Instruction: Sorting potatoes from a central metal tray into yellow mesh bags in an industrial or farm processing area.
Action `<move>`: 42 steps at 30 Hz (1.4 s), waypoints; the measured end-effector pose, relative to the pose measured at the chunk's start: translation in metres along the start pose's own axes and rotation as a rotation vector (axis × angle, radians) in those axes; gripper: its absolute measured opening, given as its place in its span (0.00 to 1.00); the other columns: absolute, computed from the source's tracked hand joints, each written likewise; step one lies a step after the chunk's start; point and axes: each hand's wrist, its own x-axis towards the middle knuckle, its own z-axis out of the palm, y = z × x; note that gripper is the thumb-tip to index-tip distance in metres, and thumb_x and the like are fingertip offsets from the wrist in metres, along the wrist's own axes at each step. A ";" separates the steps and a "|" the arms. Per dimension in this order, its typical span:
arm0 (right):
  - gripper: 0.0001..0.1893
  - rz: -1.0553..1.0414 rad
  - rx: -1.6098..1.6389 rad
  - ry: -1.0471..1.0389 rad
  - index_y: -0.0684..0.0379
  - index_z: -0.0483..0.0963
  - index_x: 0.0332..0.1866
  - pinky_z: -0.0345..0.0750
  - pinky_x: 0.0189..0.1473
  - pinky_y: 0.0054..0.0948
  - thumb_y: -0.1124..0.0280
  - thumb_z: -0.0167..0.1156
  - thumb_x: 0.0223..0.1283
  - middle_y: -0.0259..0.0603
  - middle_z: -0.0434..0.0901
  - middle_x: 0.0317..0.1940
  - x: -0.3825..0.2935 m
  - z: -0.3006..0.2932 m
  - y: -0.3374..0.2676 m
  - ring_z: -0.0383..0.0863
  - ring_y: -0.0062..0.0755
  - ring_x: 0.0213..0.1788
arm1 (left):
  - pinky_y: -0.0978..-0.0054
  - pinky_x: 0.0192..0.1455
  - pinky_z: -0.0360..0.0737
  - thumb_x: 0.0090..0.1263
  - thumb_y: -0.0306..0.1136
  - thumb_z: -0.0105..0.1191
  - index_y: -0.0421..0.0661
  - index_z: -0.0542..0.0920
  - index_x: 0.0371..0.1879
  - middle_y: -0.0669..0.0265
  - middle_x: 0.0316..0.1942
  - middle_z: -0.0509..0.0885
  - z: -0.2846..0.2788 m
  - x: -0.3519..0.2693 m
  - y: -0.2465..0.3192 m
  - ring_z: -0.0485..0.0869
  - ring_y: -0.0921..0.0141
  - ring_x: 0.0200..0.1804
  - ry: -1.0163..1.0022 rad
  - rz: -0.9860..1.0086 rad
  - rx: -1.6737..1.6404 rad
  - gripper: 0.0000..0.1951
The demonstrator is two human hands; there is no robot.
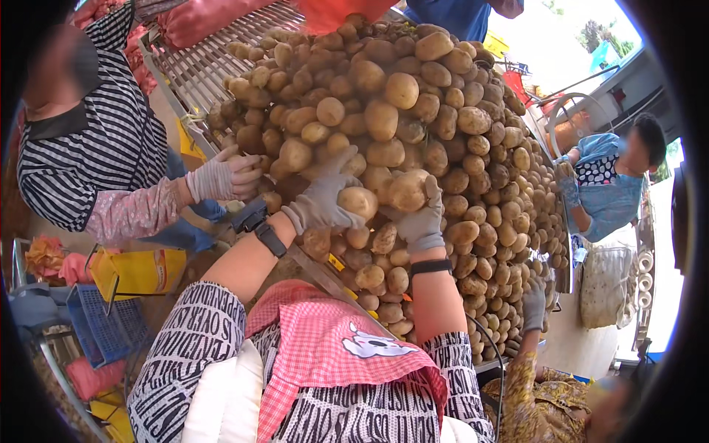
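Observation:
A large heap of potatoes (382, 119) covers the sorting table in front of me. My left hand (328, 200), in a grey glove, has its thumb and fingers around a pale potato (358, 204) at the near part of the heap. Just to the right, my right hand (421, 219), also gloved in grey, holds a bigger potato (409, 190), with the fingers at its right side and underneath. The two held potatoes are close together, with other potatoes between and beneath them. Both of my wrists have dark bands.
At the left, a co-worker's gloved hand (224, 176) touches the heap. Other co-workers stand at the right, lower right and far side, one with a gloved hand (534, 304) on the potatoes. A slatted metal rack (205, 61) lies beyond; a blue crate (105, 324) and yellow containers (160, 271) are lower left.

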 end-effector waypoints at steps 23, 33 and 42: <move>0.44 -0.695 0.240 0.041 0.49 0.69 0.68 0.63 0.72 0.56 0.30 0.66 0.52 0.37 0.76 0.63 -0.301 -0.093 0.101 0.72 0.41 0.68 | 0.42 0.81 0.56 0.66 0.66 0.57 0.47 0.78 0.67 0.59 0.70 0.75 0.128 -0.048 0.100 0.59 0.54 0.79 -0.961 -0.076 -1.845 0.39; 0.46 -1.132 -0.098 1.390 0.49 0.68 0.69 0.61 0.75 0.56 0.25 0.58 0.53 0.39 0.76 0.64 -0.500 -0.087 0.275 0.71 0.42 0.69 | 0.41 0.80 0.61 0.69 0.56 0.62 0.49 0.68 0.75 0.55 0.76 0.69 0.279 -0.116 0.160 0.65 0.51 0.78 -1.726 -0.794 -1.498 0.39; 0.30 -1.086 0.997 1.491 0.54 0.74 0.64 0.70 0.68 0.53 0.42 0.54 0.66 0.44 0.78 0.63 -0.512 -0.158 0.333 0.73 0.46 0.64 | 0.68 0.64 0.75 0.75 0.47 0.56 0.42 0.75 0.69 0.60 0.60 0.81 0.371 -0.182 0.156 0.79 0.68 0.60 -1.655 -0.191 -0.107 0.28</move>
